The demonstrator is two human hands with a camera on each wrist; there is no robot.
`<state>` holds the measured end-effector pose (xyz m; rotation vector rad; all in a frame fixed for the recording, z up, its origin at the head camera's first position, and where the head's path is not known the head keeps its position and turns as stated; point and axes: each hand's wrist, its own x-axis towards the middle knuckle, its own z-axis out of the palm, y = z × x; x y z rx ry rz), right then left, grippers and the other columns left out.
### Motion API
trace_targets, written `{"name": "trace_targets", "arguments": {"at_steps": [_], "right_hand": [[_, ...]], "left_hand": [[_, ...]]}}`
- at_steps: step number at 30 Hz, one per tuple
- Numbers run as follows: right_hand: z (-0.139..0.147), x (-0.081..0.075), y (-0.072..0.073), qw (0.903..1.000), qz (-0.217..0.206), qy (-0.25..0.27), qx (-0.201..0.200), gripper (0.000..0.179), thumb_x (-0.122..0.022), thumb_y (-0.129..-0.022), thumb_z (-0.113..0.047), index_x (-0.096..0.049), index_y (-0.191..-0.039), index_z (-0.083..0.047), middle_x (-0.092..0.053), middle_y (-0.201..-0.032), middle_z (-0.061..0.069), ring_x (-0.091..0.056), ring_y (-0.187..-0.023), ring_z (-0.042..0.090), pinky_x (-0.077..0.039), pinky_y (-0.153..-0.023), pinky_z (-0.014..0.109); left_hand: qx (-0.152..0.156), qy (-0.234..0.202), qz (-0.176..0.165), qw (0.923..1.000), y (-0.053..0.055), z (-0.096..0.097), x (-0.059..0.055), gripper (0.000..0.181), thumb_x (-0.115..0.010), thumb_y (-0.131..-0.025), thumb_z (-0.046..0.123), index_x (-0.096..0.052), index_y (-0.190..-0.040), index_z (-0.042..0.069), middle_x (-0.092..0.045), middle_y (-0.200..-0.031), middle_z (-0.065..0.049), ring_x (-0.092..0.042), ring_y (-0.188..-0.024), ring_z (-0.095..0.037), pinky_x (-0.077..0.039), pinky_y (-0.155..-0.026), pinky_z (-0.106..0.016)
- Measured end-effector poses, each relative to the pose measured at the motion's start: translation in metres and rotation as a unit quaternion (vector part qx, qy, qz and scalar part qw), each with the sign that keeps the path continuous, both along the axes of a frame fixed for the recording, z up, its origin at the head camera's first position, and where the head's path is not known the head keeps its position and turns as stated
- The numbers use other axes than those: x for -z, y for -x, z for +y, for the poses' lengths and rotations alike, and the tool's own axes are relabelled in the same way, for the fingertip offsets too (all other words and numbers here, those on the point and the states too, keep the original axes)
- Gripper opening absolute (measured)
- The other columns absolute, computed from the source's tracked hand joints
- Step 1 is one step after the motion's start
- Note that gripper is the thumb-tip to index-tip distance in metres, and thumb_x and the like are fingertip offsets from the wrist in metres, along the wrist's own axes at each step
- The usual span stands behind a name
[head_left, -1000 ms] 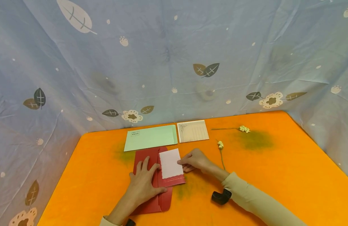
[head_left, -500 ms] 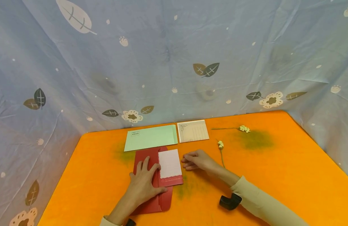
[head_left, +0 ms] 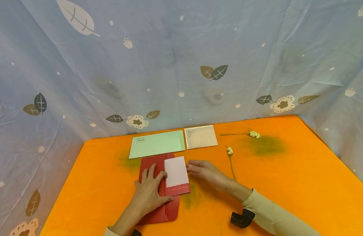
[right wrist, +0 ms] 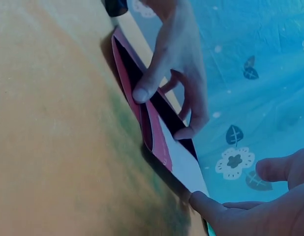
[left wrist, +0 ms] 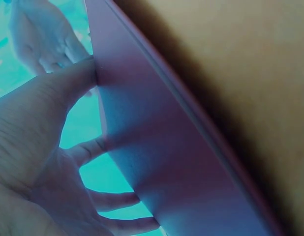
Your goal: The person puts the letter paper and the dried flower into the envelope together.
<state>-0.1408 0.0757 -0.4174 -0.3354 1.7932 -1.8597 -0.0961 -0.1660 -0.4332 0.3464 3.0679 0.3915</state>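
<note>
A red envelope (head_left: 172, 209) lies with its flap side toward the right. My left hand (head_left: 150, 190) rests on it with spread, slightly bent fingers, pressing it to the table. At the envelope's opening lies a white and pink card (head_left: 177, 172), its left edge at the mouth; how deep it sits inside cannot be told. My right hand (head_left: 209, 173) is at the card's right edge, fingers extended, fingertips against or very near that edge. In the right wrist view the envelope (right wrist: 123, 61) gapes at its mouth, and the thumb of my right hand (right wrist: 270, 211) stands apart from the fingers.
Behind the red envelope lie a pale green envelope (head_left: 158, 144) and a lined cream card (head_left: 201, 137). Two small dried flower sprigs, one upright (head_left: 230, 151) and one sideways (head_left: 253, 134), lie to the right. A blue patterned curtain (head_left: 175, 65) borders the orange tabletop (head_left: 96, 183).
My right hand has let go of the card's right edge, drawn back, then come against it with extended fingers. The card has shifted slightly left toward the envelope. My left hand stays put.
</note>
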Motion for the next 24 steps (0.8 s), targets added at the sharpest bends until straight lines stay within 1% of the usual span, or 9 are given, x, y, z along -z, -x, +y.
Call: {"name": "trace_targets", "arguments": {"at_steps": [6,10,15,18,24], "right_hand": [[-0.004,0.001,0.0,1.0,0.0,0.004,-0.001,0.057,-0.047,-0.103,-0.013,-0.025,-0.143,0.022,-0.038,-0.145,0.034,-0.045,-0.132,0.041,-0.038,-0.107,0.044],[-0.006,0.001,-0.001,1.0,0.001,-0.004,-0.009,0.059,-0.049,-0.103,-0.016,-0.026,-0.142,0.022,-0.039,-0.144,0.034,-0.048,-0.129,0.041,-0.039,-0.106,0.044],[-0.01,0.001,-0.002,0.9998,-0.003,-0.004,-0.018,0.059,-0.05,-0.103,-0.017,-0.027,-0.142,0.022,-0.034,-0.147,0.035,-0.048,-0.129,0.041,-0.039,-0.106,0.044],[-0.013,0.001,-0.003,0.9998,-0.004,-0.005,-0.021,0.06,-0.051,-0.103,-0.017,-0.027,-0.142,0.022,-0.033,-0.147,0.035,-0.048,-0.129,0.041,-0.039,-0.106,0.044],[-0.017,0.001,-0.002,0.9995,-0.027,0.009,-0.016,0.062,-0.053,-0.102,-0.018,-0.027,-0.142,0.021,-0.035,-0.147,0.034,-0.048,-0.13,0.04,-0.039,-0.106,0.044]], "left_hand": [[0.001,0.001,0.007,1.0,0.0,0.0,0.0,0.078,-0.083,-0.062,0.063,-0.058,-0.123,0.022,-0.034,-0.148,-0.024,-0.034,-0.127,-0.045,-0.04,-0.079,-0.074],[-0.001,-0.001,-0.001,1.0,-0.001,0.0,-0.001,0.079,-0.083,-0.062,0.063,-0.058,-0.123,0.021,-0.035,-0.147,-0.024,-0.034,-0.127,-0.044,-0.039,-0.08,-0.075],[-0.003,-0.002,-0.006,1.0,-0.001,0.001,-0.002,0.079,-0.083,-0.062,0.063,-0.058,-0.124,0.021,-0.034,-0.148,-0.024,-0.034,-0.127,-0.044,-0.039,-0.081,-0.075],[-0.002,-0.001,-0.004,1.0,-0.001,0.001,-0.001,0.079,-0.083,-0.062,0.063,-0.058,-0.125,0.021,-0.034,-0.148,-0.024,-0.034,-0.128,-0.044,-0.039,-0.08,-0.075],[-0.003,-0.002,-0.003,1.0,-0.001,0.001,-0.001,0.079,-0.083,-0.062,0.063,-0.058,-0.125,0.022,-0.034,-0.148,-0.024,-0.033,-0.128,-0.044,-0.039,-0.08,-0.075]]}}
